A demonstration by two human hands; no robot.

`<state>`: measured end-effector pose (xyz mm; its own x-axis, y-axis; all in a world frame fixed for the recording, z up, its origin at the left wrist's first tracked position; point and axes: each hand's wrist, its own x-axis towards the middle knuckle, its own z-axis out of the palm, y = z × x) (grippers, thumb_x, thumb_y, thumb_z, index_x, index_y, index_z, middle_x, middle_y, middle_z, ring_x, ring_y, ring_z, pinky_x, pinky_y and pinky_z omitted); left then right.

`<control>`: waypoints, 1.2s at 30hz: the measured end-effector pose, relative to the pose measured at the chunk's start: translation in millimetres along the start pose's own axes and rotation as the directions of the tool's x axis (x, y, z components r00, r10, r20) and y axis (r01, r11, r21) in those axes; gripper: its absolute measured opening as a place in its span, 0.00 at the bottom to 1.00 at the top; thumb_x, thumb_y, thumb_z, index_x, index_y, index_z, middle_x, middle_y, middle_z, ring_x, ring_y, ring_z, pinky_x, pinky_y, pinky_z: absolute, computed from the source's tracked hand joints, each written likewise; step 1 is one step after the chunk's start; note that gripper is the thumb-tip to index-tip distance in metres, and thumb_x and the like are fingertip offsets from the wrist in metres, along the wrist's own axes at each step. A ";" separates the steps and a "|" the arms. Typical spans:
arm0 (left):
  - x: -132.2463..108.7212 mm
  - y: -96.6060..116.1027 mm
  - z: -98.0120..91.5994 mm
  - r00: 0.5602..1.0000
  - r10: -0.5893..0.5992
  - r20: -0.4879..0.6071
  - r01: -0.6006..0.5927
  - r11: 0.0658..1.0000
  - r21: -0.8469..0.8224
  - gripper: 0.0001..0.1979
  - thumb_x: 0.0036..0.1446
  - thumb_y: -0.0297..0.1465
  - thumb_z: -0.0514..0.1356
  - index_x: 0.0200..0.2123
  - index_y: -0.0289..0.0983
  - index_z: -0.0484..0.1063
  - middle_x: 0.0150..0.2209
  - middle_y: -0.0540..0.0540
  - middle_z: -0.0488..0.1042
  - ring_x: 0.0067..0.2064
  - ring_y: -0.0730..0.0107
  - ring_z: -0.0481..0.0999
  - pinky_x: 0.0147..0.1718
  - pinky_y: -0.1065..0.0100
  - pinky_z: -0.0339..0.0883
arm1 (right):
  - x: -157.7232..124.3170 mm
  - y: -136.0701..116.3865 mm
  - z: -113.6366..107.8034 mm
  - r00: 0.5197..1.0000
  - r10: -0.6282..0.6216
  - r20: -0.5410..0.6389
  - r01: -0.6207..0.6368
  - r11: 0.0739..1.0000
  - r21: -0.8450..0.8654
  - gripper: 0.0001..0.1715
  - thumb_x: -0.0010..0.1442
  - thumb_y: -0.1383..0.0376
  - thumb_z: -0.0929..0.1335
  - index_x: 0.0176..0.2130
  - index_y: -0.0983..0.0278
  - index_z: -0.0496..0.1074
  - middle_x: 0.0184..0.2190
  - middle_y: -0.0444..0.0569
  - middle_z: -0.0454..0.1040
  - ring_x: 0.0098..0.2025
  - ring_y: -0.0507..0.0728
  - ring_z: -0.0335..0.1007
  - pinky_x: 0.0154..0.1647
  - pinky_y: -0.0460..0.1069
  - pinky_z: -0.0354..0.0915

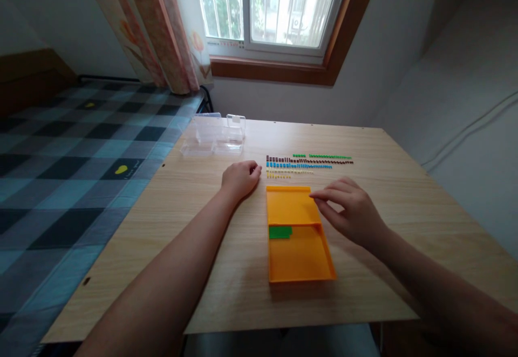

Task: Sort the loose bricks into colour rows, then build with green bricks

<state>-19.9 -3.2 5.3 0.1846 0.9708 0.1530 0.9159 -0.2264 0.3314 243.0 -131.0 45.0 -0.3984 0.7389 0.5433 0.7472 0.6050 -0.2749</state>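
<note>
An orange tray (301, 257) with two sections lies on the wooden table (226, 292). A patch of green pieces (280, 232) fills the upper left corner of its nearer section. My right hand (352, 208) is over the tray's right far edge, thumb and forefinger pinched together; whatever is between the tips is too small to make out. Left of the tray, my left hand (242, 177) rests on the table with fingers curled and nothing visible in it. Beyond the tray run rows of tiny pieces: green (329, 156), brown (283, 160), blue (299, 166), white and yellow (278, 176).
Clear plastic boxes (214, 135) stand at the table's far left. A bed with a checked cover (101, 146) adjoins the table's left side. Behind are a curtain (157, 27) and a barred window (275, 11). A cable (469, 127) hangs along the right wall.
</note>
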 end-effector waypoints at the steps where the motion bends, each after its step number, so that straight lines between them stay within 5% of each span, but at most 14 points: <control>1: 0.1 0.1 -0.2 1.000 -0.004 0.004 0.004 1.000 0.000 0.19 0.66 0.43 0.52 0.39 0.42 0.81 0.38 0.43 0.83 0.39 0.58 0.79 0.32 0.64 0.62 | 8.0 9.6 -1.0 1.000 0.004 0.010 -0.003 1.000 -0.029 0.11 0.67 0.66 0.67 0.40 0.60 0.82 0.34 0.51 0.80 0.38 0.59 0.71 0.45 0.56 0.66; 8: -0.1 0.7 -0.4 1.000 -0.019 0.010 0.019 1.000 -0.004 0.19 0.66 0.43 0.53 0.38 0.42 0.81 0.38 0.44 0.83 0.39 0.59 0.79 0.33 0.64 0.63 | 88.4 84.2 19.7 0.974 0.167 0.155 -0.122 0.958 -0.259 0.11 0.64 0.64 0.70 0.41 0.61 0.85 0.42 0.53 0.82 0.47 0.62 0.71 0.53 0.56 0.62; 13: -0.6 -0.1 -0.6 1.000 -0.018 0.003 0.018 1.000 -0.013 0.19 0.66 0.43 0.52 0.38 0.42 0.81 0.38 0.43 0.83 0.39 0.58 0.79 0.33 0.64 0.63 | 142.7 112.7 46.5 0.837 0.384 0.391 -0.248 0.901 -0.356 0.11 0.62 0.64 0.72 0.42 0.62 0.85 0.41 0.52 0.83 0.42 0.58 0.75 0.41 0.50 0.64; 16: -0.2 -1.2 -0.1 1.000 -0.015 0.004 0.016 1.000 -0.020 0.19 0.66 0.42 0.52 0.38 0.42 0.81 0.38 0.44 0.83 0.39 0.59 0.79 0.33 0.64 0.63 | 155.7 118.1 56.1 0.779 0.436 0.451 -0.271 0.883 -0.384 0.12 0.61 0.63 0.72 0.43 0.61 0.85 0.41 0.51 0.84 0.40 0.57 0.76 0.38 0.48 0.63; 25: -0.6 -1.6 0.2 1.000 -0.017 0.016 0.017 1.000 -0.005 0.19 0.66 0.43 0.52 0.38 0.43 0.81 0.38 0.44 0.83 0.39 0.59 0.79 0.33 0.64 0.62 | 153.8 120.3 70.7 0.758 0.451 0.471 -0.285 0.879 -0.383 0.11 0.58 0.63 0.73 0.40 0.60 0.86 0.36 0.51 0.84 0.35 0.55 0.76 0.35 0.46 0.63; 30: -0.2 -1.3 0.0 1.000 -0.017 0.010 0.017 1.000 -0.009 0.19 0.66 0.43 0.52 0.37 0.43 0.81 0.38 0.44 0.83 0.39 0.59 0.79 0.32 0.64 0.62 | 160.1 117.6 70.6 0.785 0.449 0.428 -0.298 0.878 -0.375 0.13 0.60 0.64 0.71 0.42 0.62 0.85 0.41 0.52 0.84 0.40 0.56 0.76 0.36 0.46 0.63; 36: 0.2 -3.2 1.3 1.000 -0.011 -0.003 0.011 1.000 -0.021 0.19 0.66 0.43 0.52 0.36 0.42 0.81 0.37 0.44 0.83 0.38 0.58 0.79 0.31 0.64 0.61 | 137.1 83.1 23.7 0.932 0.293 0.213 -0.267 0.953 -0.143 0.12 0.63 0.62 0.71 0.41 0.62 0.85 0.36 0.50 0.83 0.36 0.56 0.74 0.37 0.49 0.64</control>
<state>-22.4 -2.2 3.1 0.1735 0.9730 0.1520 0.9103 -0.2174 0.3522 237.9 27.7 77.9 -0.2654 0.9294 0.2566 0.8945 0.3367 -0.2943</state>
